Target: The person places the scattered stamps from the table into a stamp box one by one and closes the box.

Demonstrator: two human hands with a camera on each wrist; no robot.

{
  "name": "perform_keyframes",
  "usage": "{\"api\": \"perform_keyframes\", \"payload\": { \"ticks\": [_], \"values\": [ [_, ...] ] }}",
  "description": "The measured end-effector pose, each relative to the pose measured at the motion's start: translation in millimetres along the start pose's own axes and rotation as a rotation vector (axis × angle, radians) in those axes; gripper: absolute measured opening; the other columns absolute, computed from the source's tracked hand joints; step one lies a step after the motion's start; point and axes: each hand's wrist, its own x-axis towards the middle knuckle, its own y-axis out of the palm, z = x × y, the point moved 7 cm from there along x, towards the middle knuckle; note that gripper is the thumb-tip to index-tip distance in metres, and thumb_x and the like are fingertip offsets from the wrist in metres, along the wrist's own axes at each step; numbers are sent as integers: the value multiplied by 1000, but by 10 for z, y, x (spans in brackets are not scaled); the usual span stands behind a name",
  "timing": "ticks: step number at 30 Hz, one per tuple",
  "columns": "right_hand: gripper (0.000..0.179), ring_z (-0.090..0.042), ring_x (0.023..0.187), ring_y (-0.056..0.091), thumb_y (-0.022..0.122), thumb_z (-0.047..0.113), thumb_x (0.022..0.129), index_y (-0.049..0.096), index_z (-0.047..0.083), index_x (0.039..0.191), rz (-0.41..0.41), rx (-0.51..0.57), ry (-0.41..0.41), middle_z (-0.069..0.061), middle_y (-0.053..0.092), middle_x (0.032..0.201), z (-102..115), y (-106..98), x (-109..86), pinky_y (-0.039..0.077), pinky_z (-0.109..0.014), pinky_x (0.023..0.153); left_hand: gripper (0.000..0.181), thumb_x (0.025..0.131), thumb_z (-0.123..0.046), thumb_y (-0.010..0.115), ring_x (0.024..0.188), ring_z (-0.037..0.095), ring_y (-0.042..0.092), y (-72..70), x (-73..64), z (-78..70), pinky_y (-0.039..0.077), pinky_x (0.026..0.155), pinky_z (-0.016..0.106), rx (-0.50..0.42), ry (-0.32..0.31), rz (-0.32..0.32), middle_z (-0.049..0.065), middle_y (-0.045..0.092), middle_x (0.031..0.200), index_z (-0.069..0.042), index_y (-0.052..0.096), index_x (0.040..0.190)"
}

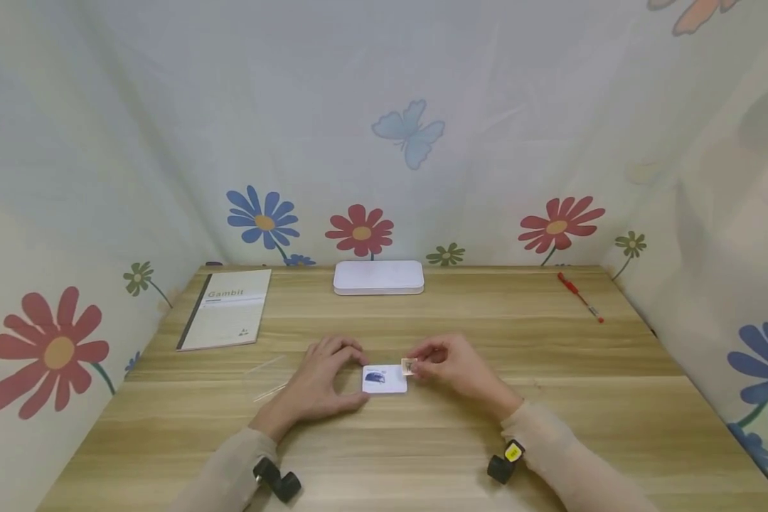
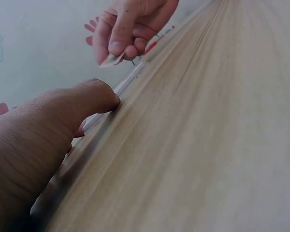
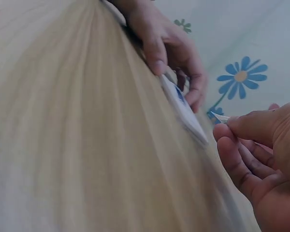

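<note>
A small white card (image 1: 393,384) with a dark blue picture lies on the wooden table between the hands. My left hand (image 1: 320,380) holds it at its left end, thumb at the near corner and a fingertip at the far one. With thumb and fingers, my right hand (image 1: 454,366) pinches a small square stamp-like paper (image 1: 408,366) bearing a dark print. In the head view this paper overlaps the card's right end. The right wrist view shows the paper's pointed corner (image 3: 219,116) above the level of the card (image 3: 186,113).
A white flat case (image 1: 379,277) stands at the back of the table (image 1: 384,462). To the left lie a notebook (image 1: 227,313) and a clear plastic piece (image 1: 269,391) beside the left hand. A red pen (image 1: 579,295) lies at the back right. Flowered curtains surround the table.
</note>
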Motion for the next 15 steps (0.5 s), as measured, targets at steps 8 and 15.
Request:
{"api": "perform_keyframes", "payload": {
  "ticks": [8,15],
  "values": [
    [12,-14,78,72,85,6,98,85,4,109,3,-43,-21,-5,77,92,-26,164,19,62,-25,68,53,85,-54,91,145,25,49,-4,13,-24,36,122,58,5,11,-12,-5,60,147,-28,73,127],
    [11,-11,78,73,86,6,96,85,5,107,-35,-116,-85,-2,79,91,19,231,9,60,-23,70,53,85,-56,90,145,23,49,2,-1,-7,36,123,57,3,-2,-7,-5,59,147,-28,73,127]
  ]
}}
